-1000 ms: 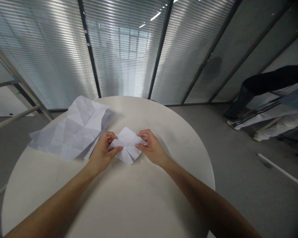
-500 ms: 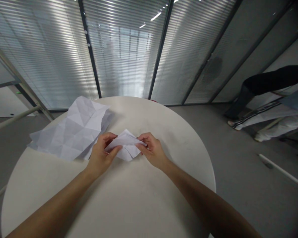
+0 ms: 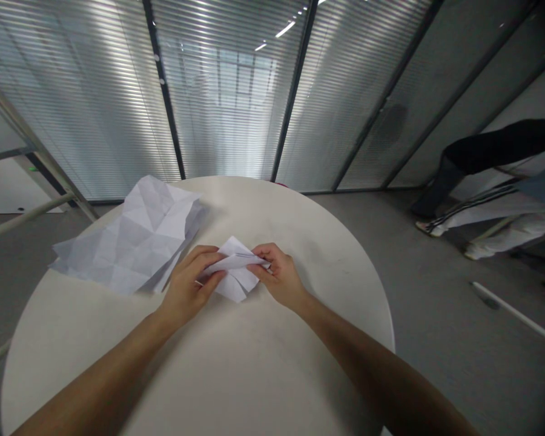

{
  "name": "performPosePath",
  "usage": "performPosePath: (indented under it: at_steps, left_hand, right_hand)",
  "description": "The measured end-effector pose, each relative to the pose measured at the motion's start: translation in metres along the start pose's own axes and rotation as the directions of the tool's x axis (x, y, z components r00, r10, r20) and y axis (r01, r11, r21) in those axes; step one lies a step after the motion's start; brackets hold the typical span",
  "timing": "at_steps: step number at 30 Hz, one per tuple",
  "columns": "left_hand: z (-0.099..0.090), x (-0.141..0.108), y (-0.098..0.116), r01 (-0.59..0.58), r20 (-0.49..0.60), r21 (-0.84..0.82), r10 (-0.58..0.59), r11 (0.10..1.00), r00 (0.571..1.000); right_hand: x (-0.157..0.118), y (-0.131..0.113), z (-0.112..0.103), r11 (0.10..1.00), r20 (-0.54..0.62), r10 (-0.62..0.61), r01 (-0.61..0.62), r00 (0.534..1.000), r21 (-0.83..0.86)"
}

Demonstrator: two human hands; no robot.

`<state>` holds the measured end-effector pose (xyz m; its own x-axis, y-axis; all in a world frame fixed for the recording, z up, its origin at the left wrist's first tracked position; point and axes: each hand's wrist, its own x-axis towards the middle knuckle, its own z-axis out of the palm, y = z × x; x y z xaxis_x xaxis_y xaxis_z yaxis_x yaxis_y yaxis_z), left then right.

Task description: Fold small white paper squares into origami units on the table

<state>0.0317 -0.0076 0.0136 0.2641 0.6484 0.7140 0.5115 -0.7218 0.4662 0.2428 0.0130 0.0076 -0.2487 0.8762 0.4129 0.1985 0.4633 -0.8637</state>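
A small piece of folded white paper (image 3: 236, 261) is held between both hands above the round white table (image 3: 272, 363). My left hand (image 3: 188, 287) pinches its left corner with thumb and fingers. On the opposite side, my right hand (image 3: 281, 275) grips the right corner, thumb in front and fingers behind. Layered folds show along the paper's middle, and a split flap points down toward me. Large creased white sheets (image 3: 136, 236) lie on the table to the left, close to my left hand.
Behind the table stands a glass wall with blinds (image 3: 227, 91). Metal rails (image 3: 49, 157) and a white board are at the left. People's legs (image 3: 481, 206) show at the right, with a white bar (image 3: 518, 312) near the floor.
The folded paper has tilted and its lower flap sits slightly lower and further right. The fingers of my left hand have shifted over its left side. My right hand has barely moved.
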Motion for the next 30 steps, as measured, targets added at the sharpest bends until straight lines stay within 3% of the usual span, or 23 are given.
performPosePath:
  at_steps: [4,8,10,13,15,17,21,24,27,30]
  left_hand:
    - [-0.001,-0.001,0.001,0.072,0.097,-0.085,-0.064,0.994,0.993]
    - [0.001,-0.001,0.001,0.086,0.142,0.027,-0.089,0.996,0.986]
    - [0.001,0.0,0.0,0.048,0.104,0.112,-0.06,0.993,0.993]
    - [-0.001,0.001,0.0,-0.014,0.063,0.175,0.003,0.985,0.998]
    - [-0.003,0.002,0.002,-0.039,0.085,0.151,0.026,0.988,0.996]
    - [-0.005,0.002,0.004,-0.047,0.092,0.115,0.037,0.992,0.995]
    - [-0.006,0.003,0.007,-0.011,0.005,0.066,0.011,0.998,1.0]
    - [-0.005,0.003,0.006,0.117,-0.018,-0.008,-0.117,0.993,0.993]
    - [-0.001,0.001,0.006,0.344,0.018,-0.051,-0.343,0.938,0.939]
    - [0.004,0.0,0.006,0.53,0.045,-0.169,-0.53,0.831,0.846]
  right_hand:
    - [-0.001,-0.004,-0.001,0.999,-0.006,-0.012,0.012,1.0,-0.036]
    - [-0.001,-0.006,-0.004,0.996,0.002,-0.056,0.056,0.998,-0.072]
    - [-0.002,-0.008,-0.005,0.976,0.055,-0.148,0.155,0.987,-0.151]
    - [-0.001,-0.012,-0.008,0.905,0.174,-0.325,0.359,0.929,-0.228]
    - [-0.001,-0.015,-0.01,0.896,0.196,-0.357,0.394,0.913,-0.204]
    - [0.001,-0.017,-0.012,0.923,0.191,-0.31,0.343,0.931,-0.172]
    - [0.005,-0.015,-0.016,0.954,0.236,-0.199,0.243,0.951,-0.177]
    - [0.004,-0.008,-0.012,0.992,0.264,-0.081,0.104,0.961,-0.073]
    - [0.002,-0.001,-0.004,0.985,0.25,0.112,-0.14,0.962,0.097]
    - [0.001,0.001,0.004,0.933,0.199,0.178,-0.23,0.964,0.278]
